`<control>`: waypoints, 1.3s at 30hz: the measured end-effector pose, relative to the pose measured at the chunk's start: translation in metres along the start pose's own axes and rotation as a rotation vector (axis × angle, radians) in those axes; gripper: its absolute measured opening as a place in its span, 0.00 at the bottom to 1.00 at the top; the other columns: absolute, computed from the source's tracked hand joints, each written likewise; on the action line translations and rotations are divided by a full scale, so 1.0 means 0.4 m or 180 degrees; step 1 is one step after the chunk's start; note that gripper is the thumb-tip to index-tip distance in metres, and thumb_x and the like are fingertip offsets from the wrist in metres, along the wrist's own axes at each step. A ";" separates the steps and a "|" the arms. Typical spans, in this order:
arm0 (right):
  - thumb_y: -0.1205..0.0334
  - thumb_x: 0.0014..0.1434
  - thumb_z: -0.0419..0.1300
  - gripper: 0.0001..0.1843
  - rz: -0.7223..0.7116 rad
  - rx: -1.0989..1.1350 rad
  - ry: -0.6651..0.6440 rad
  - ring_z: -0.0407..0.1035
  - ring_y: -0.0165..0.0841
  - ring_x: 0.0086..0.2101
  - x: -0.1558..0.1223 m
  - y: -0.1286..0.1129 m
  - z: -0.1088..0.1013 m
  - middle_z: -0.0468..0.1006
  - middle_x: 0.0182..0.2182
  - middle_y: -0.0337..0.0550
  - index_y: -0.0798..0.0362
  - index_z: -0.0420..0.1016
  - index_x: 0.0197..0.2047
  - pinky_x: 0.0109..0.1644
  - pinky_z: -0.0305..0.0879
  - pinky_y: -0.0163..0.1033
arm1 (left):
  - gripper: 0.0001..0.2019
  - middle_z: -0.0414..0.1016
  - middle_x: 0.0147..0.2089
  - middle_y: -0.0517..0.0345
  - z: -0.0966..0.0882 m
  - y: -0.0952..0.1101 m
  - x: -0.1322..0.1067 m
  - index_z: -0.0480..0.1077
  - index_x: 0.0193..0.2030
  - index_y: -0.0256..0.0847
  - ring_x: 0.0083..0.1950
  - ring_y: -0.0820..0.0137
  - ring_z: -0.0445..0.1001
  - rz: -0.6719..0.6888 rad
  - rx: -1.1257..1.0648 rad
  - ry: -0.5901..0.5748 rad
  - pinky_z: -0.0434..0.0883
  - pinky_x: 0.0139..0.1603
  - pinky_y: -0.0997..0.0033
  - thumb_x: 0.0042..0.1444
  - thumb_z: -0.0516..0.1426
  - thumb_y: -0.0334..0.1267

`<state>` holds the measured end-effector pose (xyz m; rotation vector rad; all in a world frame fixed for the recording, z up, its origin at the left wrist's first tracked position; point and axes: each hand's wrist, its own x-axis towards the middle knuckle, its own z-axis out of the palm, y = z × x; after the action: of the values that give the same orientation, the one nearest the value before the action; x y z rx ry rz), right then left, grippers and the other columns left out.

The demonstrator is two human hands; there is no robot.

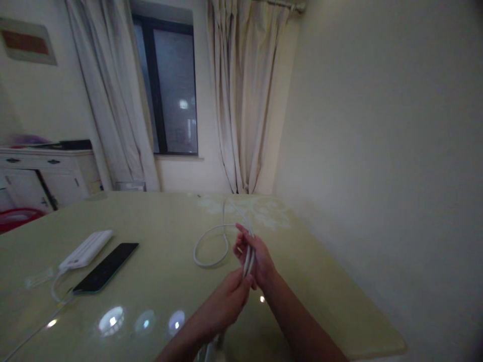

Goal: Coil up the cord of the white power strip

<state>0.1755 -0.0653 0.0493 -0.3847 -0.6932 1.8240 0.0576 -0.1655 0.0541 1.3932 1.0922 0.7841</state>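
A white cable (211,246) lies in a loop on the glossy yellow-green table (162,221). Several strands of it run up through my two hands above the table's near middle. My right hand (253,255) is closed around the folded strands, fingers pointing away from me. Just below it, my left hand (226,300) pinches the same bundle at its lower end. More of the cable hangs down below my left wrist, off the table's front edge.
A white power bank (86,249) and a black phone (107,266) lie side by side at the left, with a thin white lead (56,291) curling from them. A wall (377,151) runs along the table's right edge. Curtains, a dark window and a white cabinet (45,173) stand behind.
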 end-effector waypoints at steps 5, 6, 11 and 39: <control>0.78 0.58 0.58 0.09 -0.0098 0.0092 0.0932 0.54 0.16 0.14 0.104 -0.132 -0.032 0.65 0.20 0.27 0.54 0.68 0.35 0.21 0.59 0.22 | 0.23 0.67 0.37 0.59 -0.018 -0.028 -0.071 0.69 0.39 0.42 0.39 0.70 0.64 0.0132 0.0725 -0.0004 0.63 0.41 0.71 0.65 0.47 0.60; 0.78 0.58 0.57 0.09 -0.0152 -0.0172 0.1153 0.51 0.16 0.13 0.128 -0.153 -0.042 0.62 0.18 0.26 0.54 0.67 0.33 0.19 0.57 0.22 | 0.24 0.68 0.37 0.58 -0.028 -0.036 -0.089 0.69 0.38 0.42 0.39 0.70 0.64 0.0064 0.0703 0.0018 0.63 0.41 0.71 0.65 0.47 0.62; 0.76 0.60 0.56 0.10 -0.0191 -0.0637 0.1432 0.44 0.18 0.11 0.237 -0.198 -0.059 0.55 0.14 0.24 0.53 0.63 0.31 0.14 0.45 0.24 | 0.29 0.61 0.28 0.63 -0.086 -0.060 -0.178 0.69 0.39 0.43 0.27 0.74 0.55 -0.0524 -0.0101 0.0239 0.54 0.26 0.75 0.56 0.52 0.70; 0.38 0.61 0.58 0.26 0.0753 -0.3590 -0.0636 0.71 0.28 0.19 0.009 -0.009 -0.021 0.81 0.28 0.42 0.55 0.74 0.42 0.24 0.63 0.33 | 0.09 0.77 0.44 0.50 -0.122 -0.023 0.223 0.77 0.46 0.41 0.31 0.76 0.73 0.0064 -0.2504 0.1396 0.66 0.26 0.78 0.62 0.60 0.39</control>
<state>0.1816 -0.0586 0.0450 -1.0469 -1.8639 1.5260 0.0418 -0.0655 0.0400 0.5761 0.9280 1.3905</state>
